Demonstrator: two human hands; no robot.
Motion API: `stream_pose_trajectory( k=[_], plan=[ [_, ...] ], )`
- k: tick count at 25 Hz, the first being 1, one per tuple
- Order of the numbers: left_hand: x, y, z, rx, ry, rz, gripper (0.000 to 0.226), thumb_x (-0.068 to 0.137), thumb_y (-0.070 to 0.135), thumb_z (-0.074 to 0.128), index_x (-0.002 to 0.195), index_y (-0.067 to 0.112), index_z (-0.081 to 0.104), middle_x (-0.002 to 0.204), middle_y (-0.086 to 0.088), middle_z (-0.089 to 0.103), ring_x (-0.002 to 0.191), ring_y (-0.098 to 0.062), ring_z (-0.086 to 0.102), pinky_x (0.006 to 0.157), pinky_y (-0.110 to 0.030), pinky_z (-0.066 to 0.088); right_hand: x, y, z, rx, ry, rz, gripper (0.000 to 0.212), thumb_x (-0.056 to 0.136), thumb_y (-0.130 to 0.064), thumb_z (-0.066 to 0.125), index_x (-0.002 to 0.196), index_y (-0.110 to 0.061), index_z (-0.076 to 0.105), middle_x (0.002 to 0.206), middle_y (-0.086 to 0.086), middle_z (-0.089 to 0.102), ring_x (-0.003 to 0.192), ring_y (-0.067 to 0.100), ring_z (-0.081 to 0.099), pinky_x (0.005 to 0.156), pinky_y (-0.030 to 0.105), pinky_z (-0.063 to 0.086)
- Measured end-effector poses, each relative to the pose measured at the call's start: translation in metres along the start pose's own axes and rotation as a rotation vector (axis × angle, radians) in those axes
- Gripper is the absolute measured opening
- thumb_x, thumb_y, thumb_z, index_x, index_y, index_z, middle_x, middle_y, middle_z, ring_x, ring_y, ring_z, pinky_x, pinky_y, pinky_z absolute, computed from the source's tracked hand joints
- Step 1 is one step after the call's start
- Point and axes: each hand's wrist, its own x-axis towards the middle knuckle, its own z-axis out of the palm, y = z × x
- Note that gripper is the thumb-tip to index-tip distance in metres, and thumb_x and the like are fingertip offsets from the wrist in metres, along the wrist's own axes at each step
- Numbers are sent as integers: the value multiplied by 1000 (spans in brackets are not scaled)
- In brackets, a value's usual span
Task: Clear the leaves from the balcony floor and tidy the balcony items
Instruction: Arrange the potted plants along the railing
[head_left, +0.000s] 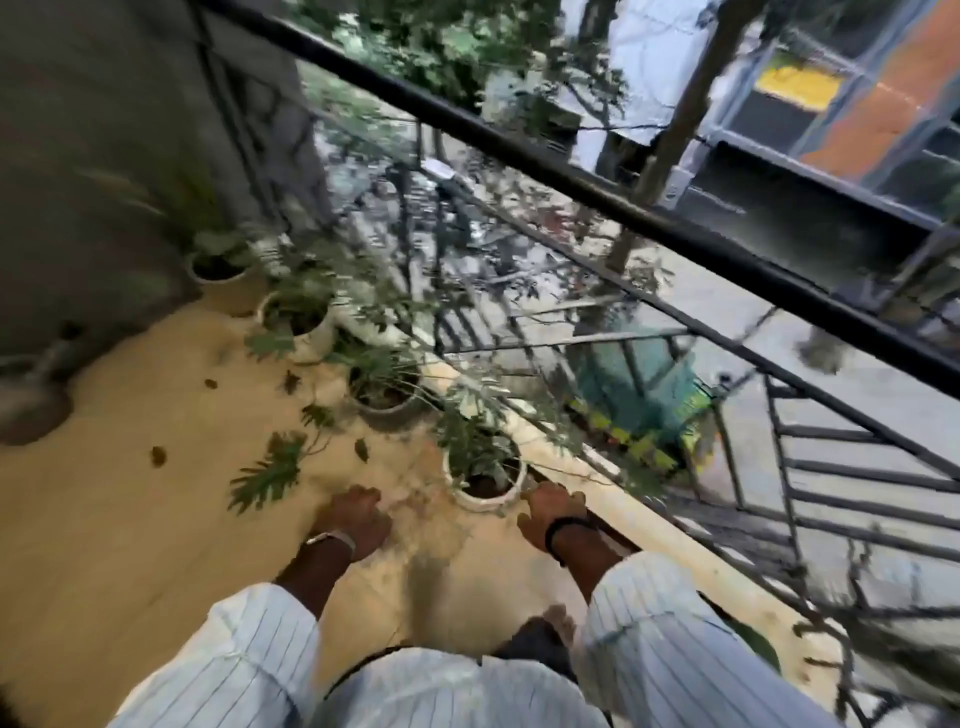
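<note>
On the tan balcony floor (130, 519), a few small brown dry leaves (157, 455) lie scattered left of a row of white round plant pots (485, 480) lined along the pale ledge (644, 525) at the black metal railing (571, 176). The left hand (356, 514), a pale band at its wrist, hangs near the floor with fingers loosely curled, holding nothing. The right hand (550, 512), wearing a black wristband, reaches just beside the nearest pot; blur hides whether it touches. Striped white sleeves (670, 634) fill the near edge.
</note>
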Motion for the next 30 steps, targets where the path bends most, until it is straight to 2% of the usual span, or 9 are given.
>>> stream_pose_trajectory(
  k=[3,5,8,11,14,18,23,25,30],
  plan=[
    [-36,-83,-11,-89,105,-162,66,93,57,42,149,22,37,157,-7,35,142,-29,36,112,-40,36,25,-75,-15,-123,-6,-119,43,92,-42,45,130,-27,57,139,7,54,128,31,49,107,50,35],
    [-64,-141,-9,-169,165,-291,70,97,54,42,155,18,26,161,-9,26,146,-29,28,114,-40,33,43,-140,-30,-241,2,-248,45,94,-40,44,135,-25,55,143,9,51,131,32,47,110,49,35],
    [-110,-211,7,-291,267,-488,73,95,58,36,155,16,28,161,-11,26,146,-31,28,114,-42,33,59,-244,-47,-441,30,-471,54,97,-46,44,146,-23,44,152,8,42,138,31,41,111,46,34],
    [-160,-254,32,-421,289,-671,85,85,67,22,153,17,33,159,-10,30,145,-30,31,112,-40,36,64,-340,-42,-552,63,-654,53,96,-47,43,144,-25,43,152,7,41,139,30,39,112,48,29],
    [-204,-291,72,-550,283,-877,67,97,53,42,153,20,30,162,-7,25,146,-27,29,114,-39,32,61,-435,-23,-661,22,-853,54,97,-44,44,146,-23,42,152,8,41,138,32,39,115,45,31],
    [-247,-326,105,-695,266,-1090,68,98,51,43,155,19,26,162,-8,24,145,-29,31,115,-39,30,61,-543,1,-793,-23,-1044,55,98,-42,43,150,-24,35,151,5,39,137,30,37,112,49,27],
    [-301,-351,129,-847,250,-1367,67,94,53,48,152,22,32,158,-7,32,139,-31,37,109,-42,39,48,-655,33,-946,-85,-1213,56,98,-44,43,150,-25,34,149,4,40,136,29,38,111,50,25],
    [-314,-353,137,-921,239,-1475,68,94,56,48,151,22,32,158,-7,31,139,-30,37,108,-41,40,43,-687,48,-1031,-121,-1268,57,98,-44,43,151,-25,34,149,4,40,136,29,38,112,50,25],
    [-335,-325,154,-1153,357,-1703,63,97,49,50,150,19,36,156,-10,35,136,-32,41,107,-40,38,7,-746,88,-1298,-116,-1427,56,98,-43,42,150,-25,35,149,3,41,135,29,40,111,48,29]
  ],
)
